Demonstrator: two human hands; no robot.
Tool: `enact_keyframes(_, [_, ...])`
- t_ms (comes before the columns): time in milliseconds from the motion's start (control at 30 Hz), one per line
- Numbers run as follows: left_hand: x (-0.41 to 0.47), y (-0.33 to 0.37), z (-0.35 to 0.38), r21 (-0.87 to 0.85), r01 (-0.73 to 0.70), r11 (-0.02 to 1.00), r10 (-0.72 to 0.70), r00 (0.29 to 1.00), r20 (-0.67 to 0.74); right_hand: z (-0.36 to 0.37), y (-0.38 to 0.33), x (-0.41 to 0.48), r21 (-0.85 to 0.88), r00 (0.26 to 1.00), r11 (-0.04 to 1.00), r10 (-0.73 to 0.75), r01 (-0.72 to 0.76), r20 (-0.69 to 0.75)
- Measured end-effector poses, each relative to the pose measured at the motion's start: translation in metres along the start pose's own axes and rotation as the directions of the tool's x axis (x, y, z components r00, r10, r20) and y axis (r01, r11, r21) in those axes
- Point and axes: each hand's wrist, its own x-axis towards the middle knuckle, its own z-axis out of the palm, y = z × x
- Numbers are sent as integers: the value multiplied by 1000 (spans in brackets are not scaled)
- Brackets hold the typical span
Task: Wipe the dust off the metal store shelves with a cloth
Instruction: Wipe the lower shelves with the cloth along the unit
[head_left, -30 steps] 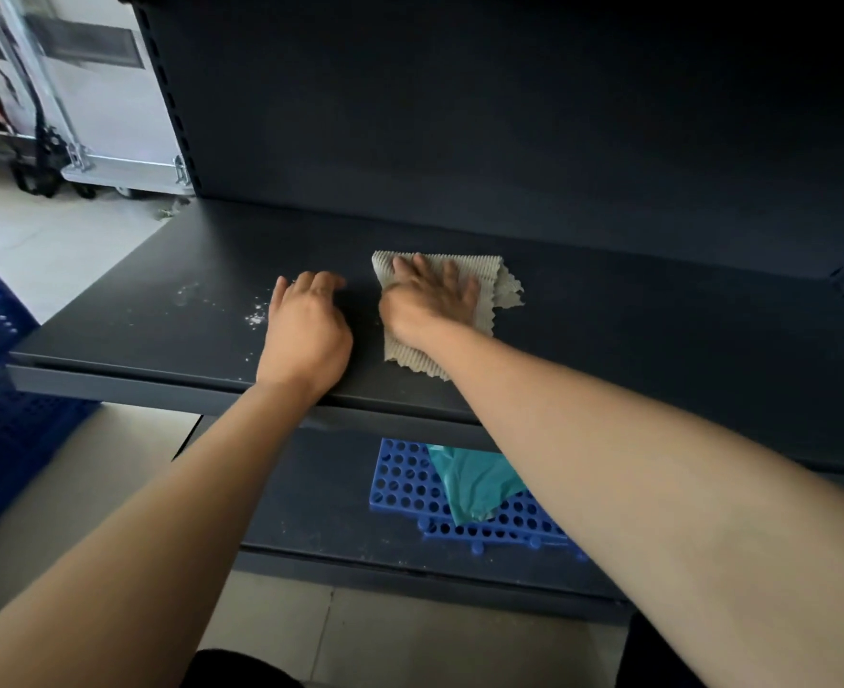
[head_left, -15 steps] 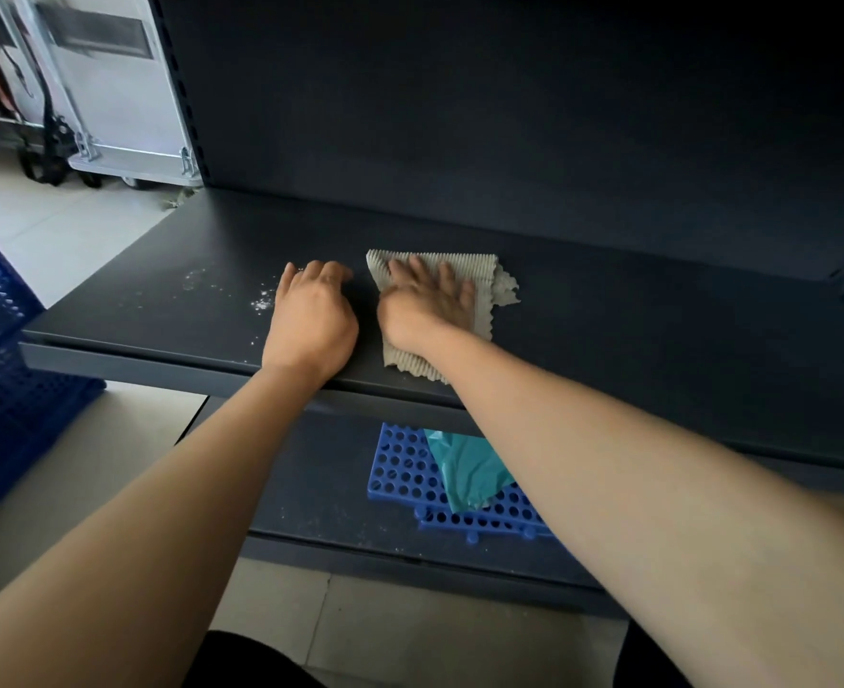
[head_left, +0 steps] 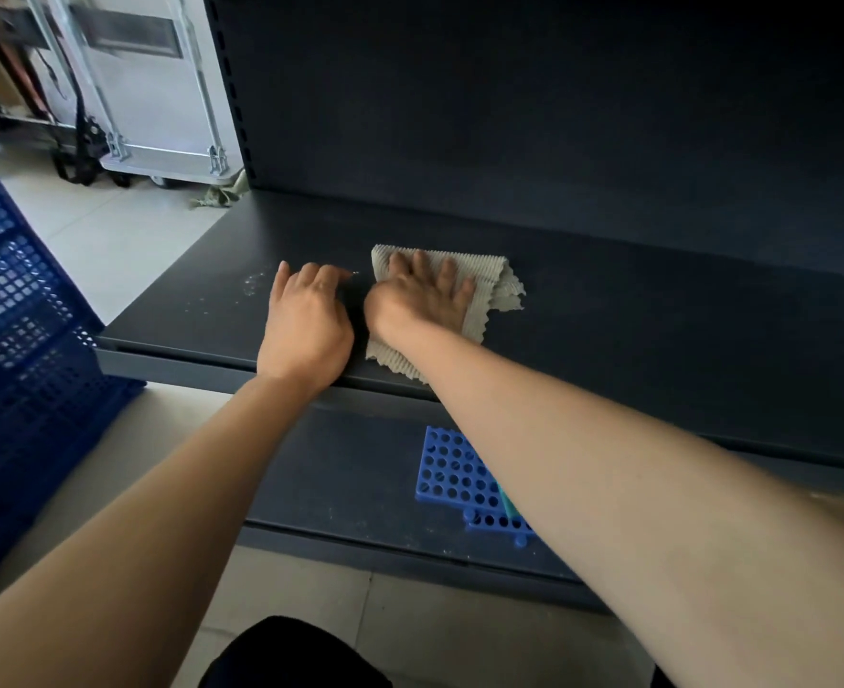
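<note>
pressing a ribbed, zigzag-edged beige cloth (head_left: 484,285) flat under the spread right hand (head_left: 422,300) — left hand (head_left: 305,322) resting, fingers curled, on the smooth dark metal shelf (head_left: 658,330) beside white dust specks (head_left: 253,283).

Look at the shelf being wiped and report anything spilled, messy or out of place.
White specks are scattered on the dark shelf, just left of the left hand, unwiped. The right hand presses a cloth flat further right. On the lower shelf, blue perforated panels lie loosely overlapped, not squared.
</note>
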Motion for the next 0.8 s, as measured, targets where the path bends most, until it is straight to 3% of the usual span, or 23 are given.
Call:
enact_keyframes(233, [-2, -2, 1, 77, -40, 996, 39, 999, 16, -6, 6, 17, -15, 999, 999, -46, 46, 3])
enact_keyframes(400, [1, -1, 2, 100, -113, 989, 110, 993, 29, -15, 37, 26, -14, 996, 997, 76, -77, -41])
enact_keyframes(500, [6, -11, -5, 133, -85, 987, 84, 996, 15, -12, 28, 26, 6, 996, 996, 91, -91, -22])
enact_keyframes(600, [6, -20, -8, 89, -1, 996, 1, 1000, -5, -11, 15, 31, 3, 999, 999, 46, -46, -7])
enact_keyframes(800, [6, -22, -5, 42, 9, 999, -8, 1000, -26, 1, -22, 39, -25, 987, 987, -158, 159, 36])
